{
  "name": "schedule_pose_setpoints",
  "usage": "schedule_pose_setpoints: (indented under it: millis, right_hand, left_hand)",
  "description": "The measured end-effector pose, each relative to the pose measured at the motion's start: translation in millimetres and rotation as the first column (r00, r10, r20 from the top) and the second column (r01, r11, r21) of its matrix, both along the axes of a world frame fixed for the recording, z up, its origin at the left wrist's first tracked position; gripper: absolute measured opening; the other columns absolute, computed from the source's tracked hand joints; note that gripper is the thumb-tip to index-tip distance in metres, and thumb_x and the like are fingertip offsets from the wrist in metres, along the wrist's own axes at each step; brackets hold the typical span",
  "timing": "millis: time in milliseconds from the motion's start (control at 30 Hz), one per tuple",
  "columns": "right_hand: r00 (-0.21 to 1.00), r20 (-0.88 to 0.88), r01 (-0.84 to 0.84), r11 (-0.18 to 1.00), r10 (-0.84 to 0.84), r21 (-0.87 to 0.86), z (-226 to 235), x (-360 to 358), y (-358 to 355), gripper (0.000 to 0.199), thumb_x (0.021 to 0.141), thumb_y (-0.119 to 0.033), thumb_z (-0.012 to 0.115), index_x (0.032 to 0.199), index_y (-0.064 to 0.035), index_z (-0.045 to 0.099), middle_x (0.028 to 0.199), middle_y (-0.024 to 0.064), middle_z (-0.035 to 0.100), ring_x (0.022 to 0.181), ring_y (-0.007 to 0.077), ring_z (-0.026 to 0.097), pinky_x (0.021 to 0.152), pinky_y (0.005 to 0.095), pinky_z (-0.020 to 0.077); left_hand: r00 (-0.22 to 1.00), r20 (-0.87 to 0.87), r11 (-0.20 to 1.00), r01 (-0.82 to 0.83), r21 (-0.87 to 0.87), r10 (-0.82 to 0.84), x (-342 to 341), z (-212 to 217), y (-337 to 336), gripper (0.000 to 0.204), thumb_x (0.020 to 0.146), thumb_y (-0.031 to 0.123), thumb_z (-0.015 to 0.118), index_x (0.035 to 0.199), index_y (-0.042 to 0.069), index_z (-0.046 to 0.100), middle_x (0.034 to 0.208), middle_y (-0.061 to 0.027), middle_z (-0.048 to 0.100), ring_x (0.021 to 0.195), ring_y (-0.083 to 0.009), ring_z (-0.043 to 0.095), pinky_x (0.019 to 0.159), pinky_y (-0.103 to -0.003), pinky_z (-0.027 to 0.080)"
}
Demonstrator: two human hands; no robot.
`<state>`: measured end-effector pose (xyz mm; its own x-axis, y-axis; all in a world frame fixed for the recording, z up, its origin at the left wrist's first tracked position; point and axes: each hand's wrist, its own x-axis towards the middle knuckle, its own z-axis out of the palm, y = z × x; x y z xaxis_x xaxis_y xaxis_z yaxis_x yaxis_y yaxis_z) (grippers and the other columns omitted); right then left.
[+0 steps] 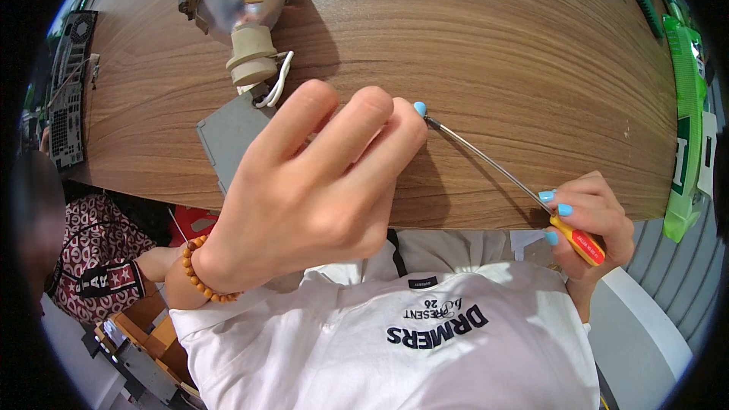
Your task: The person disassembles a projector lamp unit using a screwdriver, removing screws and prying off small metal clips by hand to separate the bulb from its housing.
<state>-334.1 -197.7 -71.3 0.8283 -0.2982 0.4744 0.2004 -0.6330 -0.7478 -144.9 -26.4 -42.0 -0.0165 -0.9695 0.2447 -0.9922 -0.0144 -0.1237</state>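
My right hand (596,220) holds a screwdriver (581,243) by its yellow and red handle, near the table's front edge at the right. Its thin metal shaft slants up and left toward my left hand (319,175). The fingers of that hand are curled in, with the blue-nailed fingertip at the shaft's end. A small dark piece shows at the tip; whether it is a screw or part of the tool I cannot tell. Behind my left hand lies a projector lamp (250,45) with a glass reflector, pale ceramic base and white wires. Its grey plate (231,137) is partly hidden by my hand.
All this lies over a brown wood-grain table (486,45). A green packet (687,106) is at the right edge, a dark green coiled cord (642,0) at the far right. A black electronic unit (70,91) stands at the left. Another person in a patterned top (106,235) is at the lower left.
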Motion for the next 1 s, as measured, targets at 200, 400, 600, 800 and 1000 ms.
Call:
schedule_pose_setpoints:
  millis: [200,400,600,800,1000]
  right_hand:
    - [0.999,-0.052,0.014,1.000,-0.015,-0.022,6.7,-4.8,2.4,0.030,0.052,0.005,0.065,0.079,-0.0059,0.058,0.075,0.0092,0.063,0.064,0.0206,0.057,0.053,0.0252,0.0409]
    - [1.000,-0.025,0.007,0.999,-0.007,0.035,1.1,-8.1,-2.0,0.030,0.054,0.005,0.066,0.081,-0.0055,0.058,0.076,0.0101,0.063,0.064,0.0206,0.058,0.054,0.0268,0.0418]
    - [0.996,0.087,-0.044,0.964,0.022,0.263,-1.2,-19.6,-11.6,0.022,0.063,-0.002,0.066,0.082,-0.0049,0.055,0.073,0.0137,0.061,0.062,0.0204,0.058,0.055,0.0289,0.0423]
    - [0.980,0.178,-0.022,0.832,-0.092,0.555,5.4,-14.2,-6.0,0.027,0.071,-0.023,0.065,0.078,-0.0053,0.046,0.068,0.0092,0.056,0.054,0.0145,0.046,0.048,0.0259,0.0332]
    - [0.982,0.190,-0.116,0.718,-0.023,0.686,-1.9,-17.2,-13.7,0.030,0.071,-0.026,0.065,0.079,-0.0073,0.043,0.066,0.0072,0.051,0.057,0.0131,0.042,0.048,0.0241,0.0317]
  left_hand:
    - [1.000,-0.002,0.999,0.027,-0.040,-0.028,0.5,3.6,-1.6,0.041,0.051,0.006,0.060,0.092,0.002,0.062,0.078,-0.0027,0.055,0.062,-0.0142,0.047,0.057,-0.027,0.037]
    - [0.999,0.026,0.998,-0.021,-0.057,0.022,7.1,30.6,18.2,0.033,0.063,0.012,0.065,0.095,0.003,0.061,0.074,-0.0026,0.056,0.062,-0.0132,0.048,0.056,-0.028,0.036]
    - [0.738,-0.602,0.945,-0.314,0.093,0.305,-62.5,86.2,132.0,0.017,0.058,0.013,0.065,0.073,0.004,0.064,0.066,-0.0083,0.055,0.057,-0.0178,0.049,0.052,-0.026,0.034]
    - [-0.508,-0.739,0.144,-0.773,0.618,0.443,-172.0,-51.2,186.1,0.016,0.075,0.003,0.050,0.085,-0.005,0.058,0.074,-0.0078,0.057,0.063,-0.0124,0.048,0.059,-0.021,0.038]
    - [0.149,-0.966,0.903,-0.407,0.135,0.212,-76.4,32.0,83.6,0.019,0.064,0.005,0.061,0.082,0.002,0.062,0.078,-0.0085,0.059,0.068,-0.0185,0.053,0.063,-0.028,0.041]
